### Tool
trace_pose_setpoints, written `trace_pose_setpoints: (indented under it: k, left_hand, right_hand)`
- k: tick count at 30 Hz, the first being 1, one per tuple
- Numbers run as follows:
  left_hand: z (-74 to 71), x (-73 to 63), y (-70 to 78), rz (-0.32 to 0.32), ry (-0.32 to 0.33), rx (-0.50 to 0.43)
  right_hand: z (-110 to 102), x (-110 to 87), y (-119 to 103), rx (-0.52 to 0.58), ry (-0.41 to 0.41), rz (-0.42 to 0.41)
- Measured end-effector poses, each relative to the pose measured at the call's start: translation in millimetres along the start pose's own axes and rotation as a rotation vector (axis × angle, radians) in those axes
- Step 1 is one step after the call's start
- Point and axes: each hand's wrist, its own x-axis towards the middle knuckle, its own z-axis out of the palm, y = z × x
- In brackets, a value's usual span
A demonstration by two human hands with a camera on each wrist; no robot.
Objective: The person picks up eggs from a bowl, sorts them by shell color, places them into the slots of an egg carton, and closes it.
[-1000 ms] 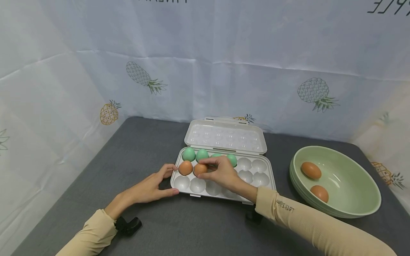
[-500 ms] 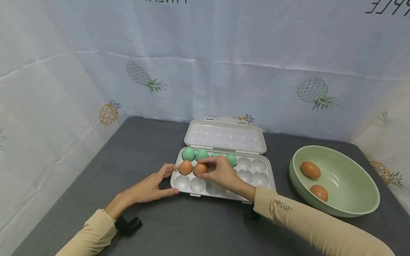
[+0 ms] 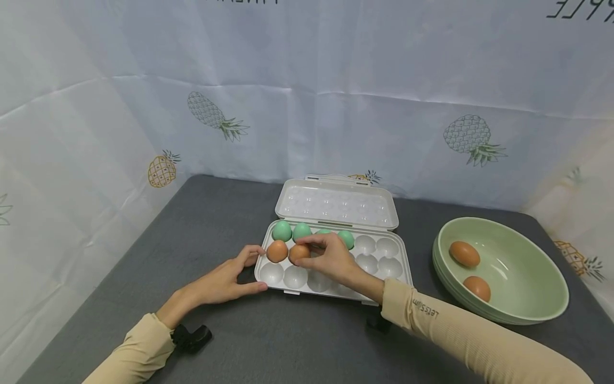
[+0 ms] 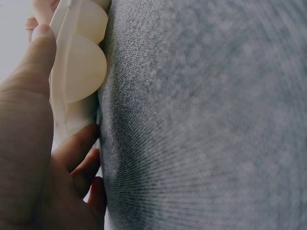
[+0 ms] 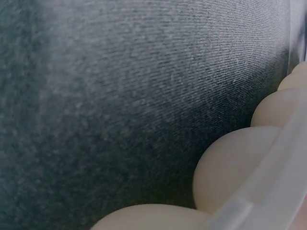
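A brown egg (image 3: pixel 297 255) sits at the second cup from the left in the middle row of the egg box (image 3: pixel 390 268), pinched between the right hand's (image 3: pixel 336 262) thumb and fingers. Another brown egg (image 3: pixel 277 251) lies just left of it; green eggs (image 3: pixel 282 231) line the back row. The left hand (image 3: pixel 223 284), thumb and fingers spread, touches the box's front left corner. The lid (image 3: pixel 337 205) lies open toward the worktop's (image 3: pixel 268 341) back edge. Near its right edge, a green bowl (image 3: pixel 527 272) holds two brown eggs (image 3: pixel 465 254).
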Motion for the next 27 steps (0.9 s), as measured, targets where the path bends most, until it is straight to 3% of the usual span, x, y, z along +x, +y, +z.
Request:
trace_pose_setpoints:
  k: [12,22,27]
  left_hand:
    - [-0.5,-0.5,1.7,0.005,0.009,0.02]
    - [0.1,-0.6,1.5,-0.006,0.012,0.023]
    - [0.8,-0.4,1.2,-0.005,0.009,0.024]
  right_hand:
    - [-35,-5.2,-8,0.202,0.038,-0.03]
    - [-77,-20.2,-11,0.17,0.051,-0.034]
    - [-103,-29.5,-11,0.16,0.085,-0.086]
